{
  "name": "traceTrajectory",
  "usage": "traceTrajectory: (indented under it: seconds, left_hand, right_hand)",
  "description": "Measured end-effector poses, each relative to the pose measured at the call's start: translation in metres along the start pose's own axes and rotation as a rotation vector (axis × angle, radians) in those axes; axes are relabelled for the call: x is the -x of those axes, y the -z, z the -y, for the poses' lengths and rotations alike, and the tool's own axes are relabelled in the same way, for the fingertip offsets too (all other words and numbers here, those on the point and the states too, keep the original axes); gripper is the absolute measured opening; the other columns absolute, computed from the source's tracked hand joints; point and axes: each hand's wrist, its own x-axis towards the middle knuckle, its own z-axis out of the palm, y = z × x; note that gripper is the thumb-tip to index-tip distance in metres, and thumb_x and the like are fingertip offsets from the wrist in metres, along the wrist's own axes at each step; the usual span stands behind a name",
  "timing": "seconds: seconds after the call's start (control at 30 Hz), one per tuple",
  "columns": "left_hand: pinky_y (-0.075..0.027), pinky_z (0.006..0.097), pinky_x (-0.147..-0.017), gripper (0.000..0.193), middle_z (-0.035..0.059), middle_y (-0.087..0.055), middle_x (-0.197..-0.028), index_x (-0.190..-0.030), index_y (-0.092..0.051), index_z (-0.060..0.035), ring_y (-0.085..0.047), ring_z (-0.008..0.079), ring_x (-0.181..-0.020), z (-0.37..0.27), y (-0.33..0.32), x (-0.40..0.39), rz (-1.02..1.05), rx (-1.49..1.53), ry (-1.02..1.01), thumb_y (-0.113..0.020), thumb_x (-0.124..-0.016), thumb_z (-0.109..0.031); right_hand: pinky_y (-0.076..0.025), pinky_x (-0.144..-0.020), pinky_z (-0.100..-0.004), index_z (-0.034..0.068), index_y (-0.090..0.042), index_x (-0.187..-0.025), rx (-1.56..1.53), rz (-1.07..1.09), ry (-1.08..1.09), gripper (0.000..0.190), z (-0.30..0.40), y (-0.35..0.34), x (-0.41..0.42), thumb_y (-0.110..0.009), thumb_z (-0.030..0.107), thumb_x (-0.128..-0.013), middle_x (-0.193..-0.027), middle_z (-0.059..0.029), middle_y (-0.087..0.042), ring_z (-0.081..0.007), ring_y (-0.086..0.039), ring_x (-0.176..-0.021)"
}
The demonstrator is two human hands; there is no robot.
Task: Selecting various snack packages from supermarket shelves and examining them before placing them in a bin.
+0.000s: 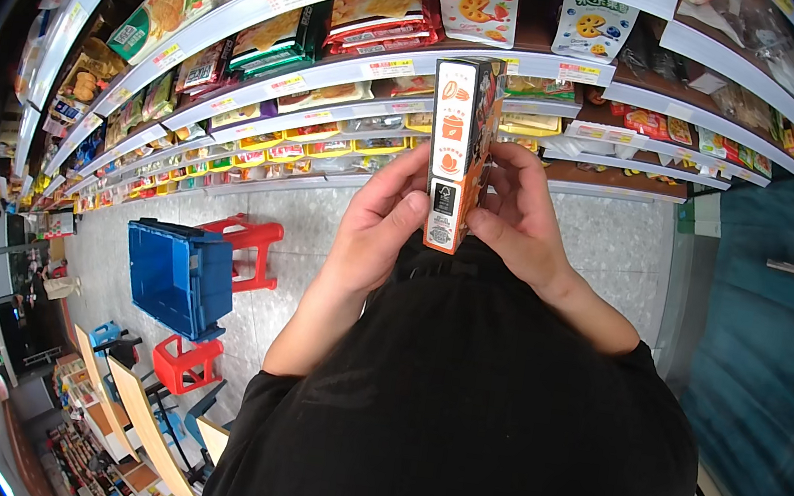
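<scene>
Both my hands hold a slim snack carton (452,143) upright in front of my chest. Its narrow white and orange side, with small food drawings and print, faces me. My left hand (387,217) grips the carton's left face, thumb near the lower edge. On the other side my right hand (520,215) has its thumb low against the carton and its fingers curled behind, partly hidden. Past the carton rise store shelves (374,67) of packaged snacks. Two white pouches with cookie pictures, a strawberry pouch (476,12) and a blueberry pouch (593,27), stand on one shelf.
A blue plastic crate (177,279) rests on its side by a red stool (255,253) on the grey tiled floor (310,230). Another red stool (187,365) and light wooden tabletops (148,426) stand lower left. A teal curtain-like surface (763,352) fills the right side.
</scene>
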Motion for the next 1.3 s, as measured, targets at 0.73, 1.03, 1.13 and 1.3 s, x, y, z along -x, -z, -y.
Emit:
traceTrajectory:
  seconds: [0.73,1.03,1.13,1.3]
  left_hand:
    - [-0.05,0.0354,-0.1,0.04,0.0134,-0.059,-0.134,-0.143,-0.041,-0.0003,-0.06,0.0203,-0.121,-0.003,0.003,0.002,-0.162,0.109,0.072,-0.047,-0.106,-0.014]
    - [-0.051,0.0349,-0.099,0.033,0.0127,-0.061,-0.129,-0.136,-0.045,0.0004,-0.061,0.0194,-0.118,0.0,0.003,0.005,-0.279,0.187,0.066,-0.045,-0.106,-0.015]
    - [-0.052,0.0344,-0.098,0.033,0.0127,-0.061,-0.128,-0.134,-0.046,0.0022,-0.061,0.0187,-0.117,0.002,0.008,0.006,-0.355,0.215,0.081,-0.045,-0.106,-0.016]
    - [-0.054,0.0331,-0.097,0.033,0.0144,-0.063,-0.126,-0.132,-0.047,0.0042,-0.064,0.0194,-0.114,-0.001,0.014,0.01,-0.371,0.295,0.067,-0.046,-0.106,-0.017]
  right_hand:
    - [-0.049,-0.086,-0.0277,0.002,-0.041,-0.141,0.313,-0.09,0.182,0.06,-0.011,-0.003,0.018,-0.07,-0.001,-0.088,-0.137,-0.0113,-0.047,-0.016,-0.055,-0.114]
    - [-0.05,-0.085,-0.0288,0.001,-0.038,-0.143,0.26,-0.067,0.2,0.063,-0.006,-0.008,0.021,-0.069,-0.001,-0.089,-0.139,-0.0126,-0.048,-0.0167,-0.056,-0.113]
    - [-0.05,-0.088,-0.0299,0.001,-0.038,-0.143,0.197,-0.053,0.176,0.061,-0.004,-0.013,0.02,-0.068,0.0,-0.09,-0.138,-0.012,-0.048,-0.0164,-0.055,-0.113]
    - [-0.05,-0.09,-0.0305,0.001,-0.04,-0.142,0.099,-0.039,0.096,0.058,-0.005,-0.016,0.017,-0.068,0.002,-0.092,-0.136,-0.0103,-0.049,-0.0158,-0.055,-0.113]
